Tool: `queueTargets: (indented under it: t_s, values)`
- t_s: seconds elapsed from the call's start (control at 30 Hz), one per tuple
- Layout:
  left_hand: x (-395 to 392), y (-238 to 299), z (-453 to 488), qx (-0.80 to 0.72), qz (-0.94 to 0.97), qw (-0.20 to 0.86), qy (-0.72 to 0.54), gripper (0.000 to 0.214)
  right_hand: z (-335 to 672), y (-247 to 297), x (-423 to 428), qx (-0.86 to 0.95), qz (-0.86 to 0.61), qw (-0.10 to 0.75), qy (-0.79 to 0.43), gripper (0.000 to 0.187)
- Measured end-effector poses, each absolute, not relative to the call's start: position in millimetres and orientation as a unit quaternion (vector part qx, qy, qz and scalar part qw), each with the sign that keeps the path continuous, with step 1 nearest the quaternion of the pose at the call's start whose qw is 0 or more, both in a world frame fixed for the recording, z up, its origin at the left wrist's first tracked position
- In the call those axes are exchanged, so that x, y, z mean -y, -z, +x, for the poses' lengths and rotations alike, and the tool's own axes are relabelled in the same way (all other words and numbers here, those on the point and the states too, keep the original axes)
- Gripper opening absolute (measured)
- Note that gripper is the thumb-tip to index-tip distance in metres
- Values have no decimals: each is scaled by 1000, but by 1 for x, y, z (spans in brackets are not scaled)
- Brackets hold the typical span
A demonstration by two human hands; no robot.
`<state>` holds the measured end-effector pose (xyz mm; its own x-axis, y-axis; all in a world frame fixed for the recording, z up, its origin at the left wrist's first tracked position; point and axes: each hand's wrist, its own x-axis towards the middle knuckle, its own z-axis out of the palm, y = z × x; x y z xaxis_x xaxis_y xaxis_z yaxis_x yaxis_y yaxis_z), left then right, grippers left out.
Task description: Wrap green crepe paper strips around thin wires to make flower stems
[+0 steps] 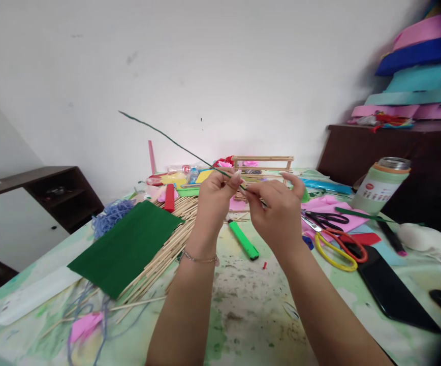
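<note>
A long, thin dark-green stem (167, 137) slants from the upper left down to my hands, raised over the table. My left hand (216, 201) is closed, pinching it between thumb and fingers near its lower end. Close beside it, my right hand (276, 203) pinches the same lower end, its little finger lifted. The fingertips nearly meet, and what lies between them is partly hidden. Below the hands a bright green highlighter (243, 239) lies on the table, with a small red piece (264, 265) near it.
Dark green paper (129, 249) covers part of a pile of thin wooden sticks (159, 259) at left, near blue yarn (112, 216). Scissors (335, 249), a black phone (396, 290) and a bottle (382, 185) are at right. Behind stands a small wooden frame (262, 158).
</note>
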<state>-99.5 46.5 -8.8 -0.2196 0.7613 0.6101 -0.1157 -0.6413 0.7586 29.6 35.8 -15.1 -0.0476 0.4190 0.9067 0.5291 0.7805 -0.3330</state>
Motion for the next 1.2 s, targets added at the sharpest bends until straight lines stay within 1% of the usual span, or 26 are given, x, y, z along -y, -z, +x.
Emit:
queueTargets:
  t_s: [0.07,0.13,0.17,0.2,0.23,0.27,0.33,0.37,0.4,0.43,0.47,0.5,0.53,0.6,0.63,0.67,0.7,0.73,0.83,0.9,0.93,1.0,1.1,1.2]
  values:
    - [-46,10,-97,-299,560,267,-725,30,31,12,-39,729,-318,577,-187,16]
    - [-46,10,-94,-308,569,253,-719,29,35,11,-44,702,-274,501,-426,20]
    - [-45,11,-93,-313,569,254,-716,28,36,10,-46,682,-254,472,-497,21]
    - [-45,11,-92,-318,566,258,-716,27,37,11,-47,670,-249,467,-521,21]
    - [-46,11,-92,-325,557,263,-718,27,36,12,-47,671,-260,487,-494,20]
    - [-47,12,-92,-332,544,271,-722,26,34,14,-46,684,-281,525,-421,19]
    - [-50,12,-93,-337,514,289,-734,27,28,19,-41,708,-321,600,-190,16]
    - [-52,12,-95,-332,502,294,-742,27,24,22,-38,709,-330,619,-77,16]
    - [-53,12,-96,-325,494,297,-750,27,20,25,-36,704,-334,627,3,17]
    - [-53,12,-97,-317,489,297,-756,27,17,27,-36,699,-337,630,38,18]
    - [-53,12,-98,-313,487,296,-760,28,15,28,-36,696,-342,631,18,17]
    - [-53,12,-99,-314,486,296,-760,28,14,28,-38,698,-343,627,-52,16]
    - [-52,11,-99,-321,486,298,-757,28,15,27,-40,699,-334,611,-161,17]
    - [-51,10,-99,-335,492,305,-744,29,21,23,-46,679,-287,538,-408,24]
    - [-50,9,-99,-338,496,310,-737,29,25,21,-49,660,-258,499,-498,27]
    - [-49,8,-100,-340,499,314,-733,28,29,19,-50,643,-241,479,-547,27]
    - [-49,8,-101,-341,498,314,-733,28,32,16,-51,632,-241,482,-557,25]
    - [-48,7,-102,-343,493,311,-736,28,35,14,-50,630,-253,501,-536,21]
    - [-48,6,-107,-349,487,304,-741,27,38,10,-43,672,-304,559,-379,12]
    - [-47,6,-109,-340,509,313,-726,26,37,9,-38,697,-316,576,-287,12]
    - [-47,6,-110,-332,525,318,-716,27,36,8,-36,701,-317,583,-261,13]
    - [-47,7,-109,-318,550,313,-706,28,36,8,-35,697,-315,595,-247,16]
    - [-48,9,-107,-300,563,285,-715,25,36,9,-38,699,-309,590,-260,18]
    - [-48,9,-105,-314,561,269,-717,27,35,11,-41,729,-313,570,-215,12]
